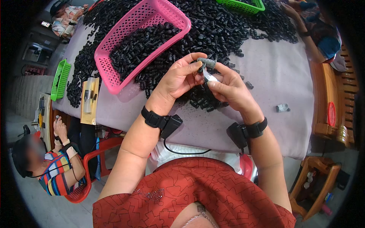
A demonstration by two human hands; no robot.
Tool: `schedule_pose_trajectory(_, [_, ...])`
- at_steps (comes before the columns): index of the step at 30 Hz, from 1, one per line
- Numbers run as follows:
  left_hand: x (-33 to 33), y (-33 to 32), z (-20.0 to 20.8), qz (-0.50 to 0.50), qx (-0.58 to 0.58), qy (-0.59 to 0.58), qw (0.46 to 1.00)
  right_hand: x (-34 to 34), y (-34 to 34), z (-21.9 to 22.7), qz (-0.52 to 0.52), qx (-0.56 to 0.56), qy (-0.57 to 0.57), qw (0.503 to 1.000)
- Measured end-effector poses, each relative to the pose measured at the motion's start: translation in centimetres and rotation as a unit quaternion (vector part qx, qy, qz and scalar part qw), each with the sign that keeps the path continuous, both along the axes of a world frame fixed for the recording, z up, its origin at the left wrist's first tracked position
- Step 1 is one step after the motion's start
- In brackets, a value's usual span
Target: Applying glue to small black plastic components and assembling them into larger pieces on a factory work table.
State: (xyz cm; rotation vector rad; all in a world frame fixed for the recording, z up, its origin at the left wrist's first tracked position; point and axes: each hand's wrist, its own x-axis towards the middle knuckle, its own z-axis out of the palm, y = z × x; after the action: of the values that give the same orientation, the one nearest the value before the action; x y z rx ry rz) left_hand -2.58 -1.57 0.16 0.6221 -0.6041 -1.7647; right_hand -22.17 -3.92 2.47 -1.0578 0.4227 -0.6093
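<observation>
My left hand (181, 78) pinches a small dark grey, speckled cylindrical piece (207, 62) between thumb and fingers. In my right hand (232, 88) is a small pale blade (210, 76), gripped between thumb and fingers with its tip up against the piece. My right index finger rests at the piece's right end. Beneath and beyond both hands spreads a large heap of small black plastic parts (213, 36). A pink perforated basket (104, 72), holding many more of these parts, stands tilted beyond my left hand.
A pale cloth (281, 72) covers the table. One translucent grey piece (282, 108) lies at the right. Green baskets (61, 79) stand left and at the far edge. A yellow card pack (89, 102) lies at the left edge. Several co-workers sit around the table.
</observation>
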Motion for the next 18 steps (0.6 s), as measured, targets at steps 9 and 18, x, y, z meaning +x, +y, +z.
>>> schedule_pose_trajectory(9, [0.0,0.1,0.0,0.007,-0.011,-0.048,0.999,-0.2,-0.7,-0.7,0.005,0.0,0.029,1.0])
schedule_pose_trajectory(18, [-0.2,0.0,-0.2,0.008,-0.009,-0.031,0.999,0.0,-0.1,0.0,0.009,-0.007,-0.001,1.0])
